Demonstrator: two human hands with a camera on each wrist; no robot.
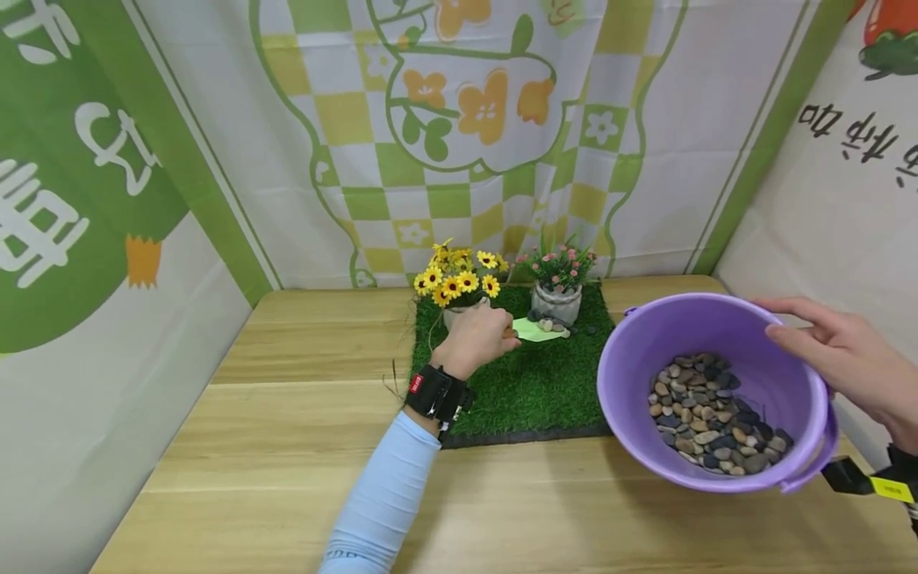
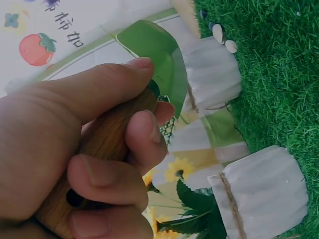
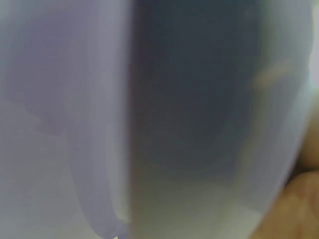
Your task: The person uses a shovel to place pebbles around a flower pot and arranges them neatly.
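Note:
My left hand [image 1: 476,339] grips the wooden handle [image 2: 112,132] of a small garden trowel, thumb along its top. The trowel's green blade [image 1: 534,332] points right over the artificial turf [image 1: 534,395], in front of the pink-flower pot [image 1: 555,305]. A few pebbles [image 1: 551,325] overlap the blade's far edge in the head view. My right hand [image 1: 842,351] holds the rim of a purple bucket [image 1: 778,391], thumb inside. The bucket leans toward me, with many mixed pebbles [image 1: 706,414] lying inside. The right wrist view shows mostly blurred purple bucket wall [image 3: 94,99].
Yellow flowers [image 1: 459,279] in a whitish pot [image 2: 266,191] stand beside my left hand on the turf. The turf mat lies on a wooden table [image 1: 301,446]. Printed cloth [image 1: 287,199] hangs behind the table and on both sides.

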